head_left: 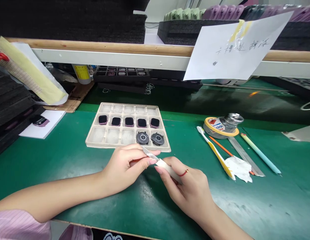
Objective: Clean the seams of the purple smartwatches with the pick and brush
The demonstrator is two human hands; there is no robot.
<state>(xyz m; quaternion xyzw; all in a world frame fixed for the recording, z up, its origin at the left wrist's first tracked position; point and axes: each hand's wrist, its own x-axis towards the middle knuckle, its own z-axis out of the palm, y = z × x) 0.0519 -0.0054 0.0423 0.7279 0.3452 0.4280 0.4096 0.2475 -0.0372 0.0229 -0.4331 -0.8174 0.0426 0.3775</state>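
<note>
A white-handled knife (162, 163) sits in the closed grip of the right hand (192, 185) above the bench (62, 146), its long axis slanting forward and left so the blade (150, 154) reaches the curled left hand (127, 163), whose own hold stays hidden.

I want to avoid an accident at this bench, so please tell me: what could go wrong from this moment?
The knife in the right hand has its blade beside the fingers of the left hand; a slip might cut them. In this view, the blade also points toward the tray, so it could perhaps scratch a round black part. The left hand appears close to the tray's near edge; a bump might shift the parts.
</note>
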